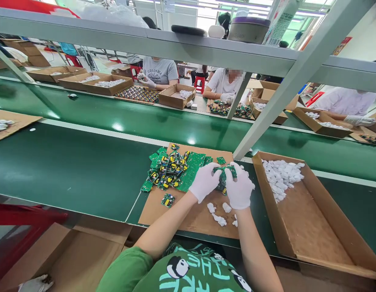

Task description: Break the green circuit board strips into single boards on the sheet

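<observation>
Both of my hands wear white gloves and meet over the right part of a cardboard sheet [188, 219]. My left hand [205, 181] pinches the left side of a green circuit board [229, 171], and my right hand [239, 187] grips its right side, thumbs close together. To the left of my hands lie rows of green boards turned face down [191, 170]. Beyond them is a heap of circuit boards [168, 168] with yellow and black parts. One single board [167, 200] rests apart, nearer to me. Several white lumps [218, 220] lie below my hands.
An open cardboard box [315, 227] with white pieces [282, 176] stands at the right. A slanted metal post [267, 105] and a shelf beam [145, 38] cross in front. Behind runs a green conveyor belt [130, 125], with people working on its far side.
</observation>
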Action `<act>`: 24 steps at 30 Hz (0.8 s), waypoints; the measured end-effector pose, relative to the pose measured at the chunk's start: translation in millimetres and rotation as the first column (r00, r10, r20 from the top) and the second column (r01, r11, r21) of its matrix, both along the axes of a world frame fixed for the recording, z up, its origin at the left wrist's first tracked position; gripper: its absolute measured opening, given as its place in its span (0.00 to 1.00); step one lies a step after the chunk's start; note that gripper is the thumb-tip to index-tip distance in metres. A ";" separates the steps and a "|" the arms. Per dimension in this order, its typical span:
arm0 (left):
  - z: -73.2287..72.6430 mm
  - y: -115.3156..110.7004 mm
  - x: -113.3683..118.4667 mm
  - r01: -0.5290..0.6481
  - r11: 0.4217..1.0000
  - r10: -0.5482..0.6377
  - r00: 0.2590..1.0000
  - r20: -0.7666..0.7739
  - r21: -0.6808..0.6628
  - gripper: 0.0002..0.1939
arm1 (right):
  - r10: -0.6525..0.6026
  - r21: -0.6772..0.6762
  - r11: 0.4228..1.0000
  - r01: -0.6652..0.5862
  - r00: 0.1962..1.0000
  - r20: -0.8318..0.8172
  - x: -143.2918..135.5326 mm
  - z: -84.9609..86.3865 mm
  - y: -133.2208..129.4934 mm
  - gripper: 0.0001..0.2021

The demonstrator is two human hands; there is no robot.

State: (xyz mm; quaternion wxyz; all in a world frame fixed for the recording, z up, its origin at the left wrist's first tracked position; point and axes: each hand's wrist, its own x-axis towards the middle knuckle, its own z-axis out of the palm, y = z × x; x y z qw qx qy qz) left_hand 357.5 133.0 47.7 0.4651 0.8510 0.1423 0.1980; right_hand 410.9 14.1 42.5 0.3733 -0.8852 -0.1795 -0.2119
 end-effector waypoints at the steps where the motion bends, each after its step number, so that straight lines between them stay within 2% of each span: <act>1: 0.4 0.5 0.3 -0.006 1.000 0.006 1.000 0.001 0.004 0.11 | -0.013 -0.016 1.000 0.013 0.999 0.033 -1.0 -1.1 1.6 0.18; 8: -0.9 4.8 1.7 -0.040 0.999 0.040 0.999 0.009 0.024 0.12 | 0.000 -0.026 1.000 0.004 0.990 0.139 1.0 -12.5 6.1 0.21; 14: 2.2 2.9 0.0 -0.034 0.998 0.033 0.999 0.014 0.045 0.12 | -0.080 -0.033 0.995 0.092 0.960 0.268 -0.7 -17.7 6.5 0.22; 18: 4.0 1.7 -0.2 -0.039 0.998 0.038 0.999 0.016 0.048 0.13 | -0.112 -0.033 0.992 0.123 0.965 0.235 -1.6 -16.2 7.1 0.23; 24: 2.3 1.2 -0.8 -0.055 0.997 0.054 0.998 0.017 0.053 0.12 | -0.077 -0.024 0.996 0.082 0.985 0.155 -4.5 -13.2 9.0 0.22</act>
